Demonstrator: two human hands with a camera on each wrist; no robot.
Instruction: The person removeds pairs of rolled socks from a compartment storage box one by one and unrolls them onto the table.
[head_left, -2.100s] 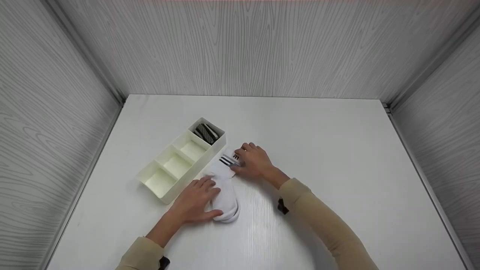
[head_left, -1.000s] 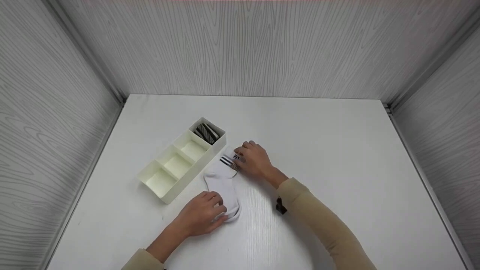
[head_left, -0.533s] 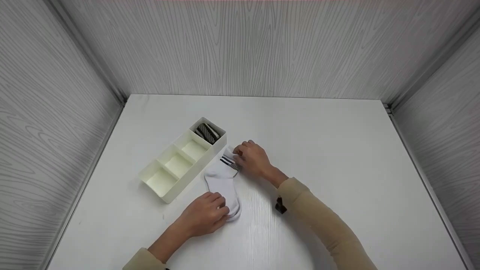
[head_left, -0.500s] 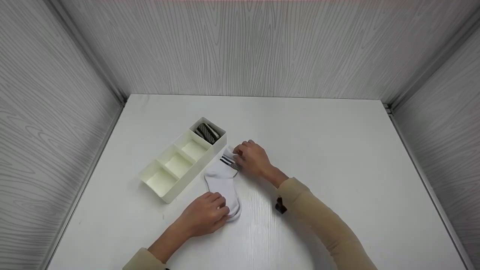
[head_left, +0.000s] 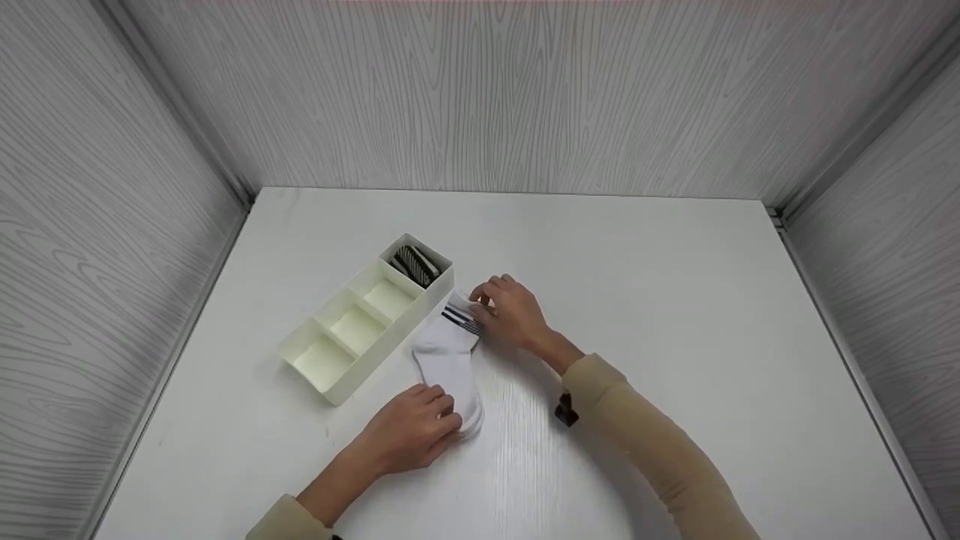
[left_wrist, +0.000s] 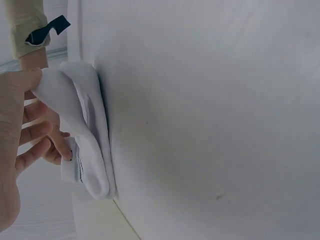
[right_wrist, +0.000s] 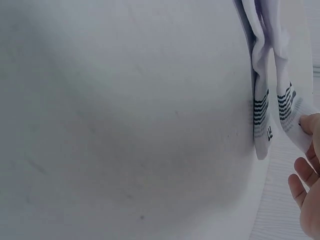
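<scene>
Two white socks (head_left: 448, 364) lie stacked on the table (head_left: 675, 322), stretched between the hands: the left grip (head_left: 414, 429) pinches the upper sock (left_wrist: 62, 100) by its toe, the right grip (head_left: 511, 313) by its cuff, both ends raised off the lower sock (right_wrist: 261, 117). Toes point near, cuffs far, the long axis beside the box (head_left: 394, 335). Dark stripes band the cuffs; lettering marks the lower one.
</scene>
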